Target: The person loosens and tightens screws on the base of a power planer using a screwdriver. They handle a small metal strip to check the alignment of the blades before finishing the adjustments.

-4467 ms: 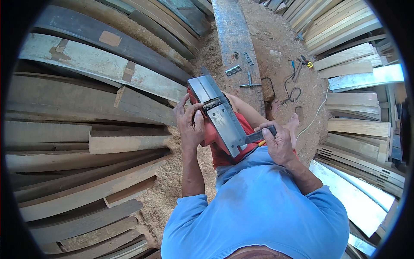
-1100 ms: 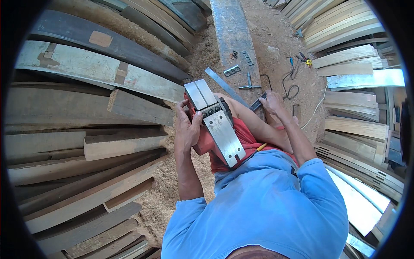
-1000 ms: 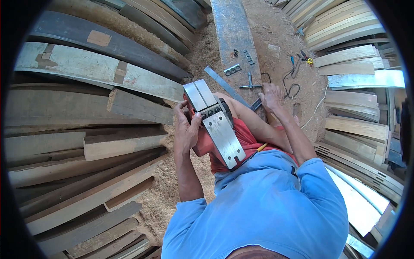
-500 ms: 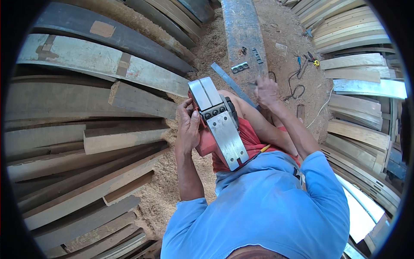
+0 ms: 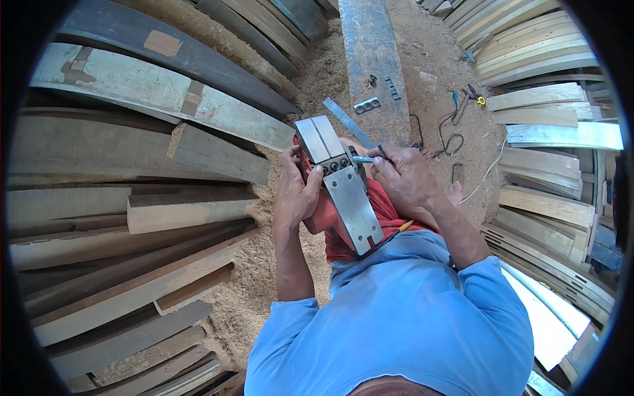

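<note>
Upside down over my lap lies a red electric hand planer (image 5: 353, 210), its two-part metal sole facing up. Dark bolts (image 5: 334, 165) sit in a row across the cutter block in the gap of the sole. My left hand (image 5: 297, 193) grips the planer's left side, thumb near the bolts. My right hand (image 5: 409, 177) is closed on a small steel tool with a round shank (image 5: 362, 160), whose tip reaches the side of the cutter block. Its exact kind is partly hidden by my fingers. A long flat steel strip (image 5: 345, 120) slants just beyond both hands.
On the worn plank (image 5: 371, 39) ahead lie a metal clamp piece with round holes (image 5: 367, 105), small dark screws (image 5: 373, 80) and a slotted strip (image 5: 393, 88). A dark cord (image 5: 441, 129) and yellow-handled tool (image 5: 480, 101) lie right. Stacked boards (image 5: 92, 211) flank both sides.
My right hand has come from beside the plank back toward the planer, now with the steel tool against its side. My left hand still grips the planer, which has shifted slightly.
</note>
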`<action>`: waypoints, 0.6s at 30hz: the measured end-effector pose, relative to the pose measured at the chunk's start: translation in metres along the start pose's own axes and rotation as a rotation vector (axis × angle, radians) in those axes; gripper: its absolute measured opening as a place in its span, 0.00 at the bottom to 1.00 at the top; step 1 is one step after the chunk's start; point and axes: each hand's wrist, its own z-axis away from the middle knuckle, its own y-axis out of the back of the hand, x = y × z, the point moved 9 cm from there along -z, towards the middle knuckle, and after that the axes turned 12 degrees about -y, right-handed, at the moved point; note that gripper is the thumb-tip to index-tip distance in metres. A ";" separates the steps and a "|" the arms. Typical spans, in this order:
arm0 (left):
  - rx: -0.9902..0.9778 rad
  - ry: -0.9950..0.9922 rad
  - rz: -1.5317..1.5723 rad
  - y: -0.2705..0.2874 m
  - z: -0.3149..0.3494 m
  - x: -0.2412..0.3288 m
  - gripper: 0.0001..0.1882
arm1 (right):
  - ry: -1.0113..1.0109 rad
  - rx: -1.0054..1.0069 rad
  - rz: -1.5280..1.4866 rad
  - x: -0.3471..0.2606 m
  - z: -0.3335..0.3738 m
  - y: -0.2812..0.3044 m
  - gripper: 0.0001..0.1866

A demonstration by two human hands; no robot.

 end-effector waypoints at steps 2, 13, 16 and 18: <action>0.023 -0.081 -0.074 0.001 0.001 -0.003 0.31 | 0.021 0.024 0.061 -0.005 0.001 -0.002 0.12; 0.181 -0.197 0.136 0.002 0.007 -0.003 0.23 | 0.207 -0.034 0.054 -0.045 0.009 -0.030 0.13; 0.219 -0.231 0.123 0.004 0.011 0.002 0.22 | 0.204 -0.040 -0.002 -0.051 0.005 -0.032 0.13; 0.248 -0.340 0.070 0.007 0.013 0.008 0.22 | 0.180 -0.093 -0.058 -0.060 0.007 -0.035 0.13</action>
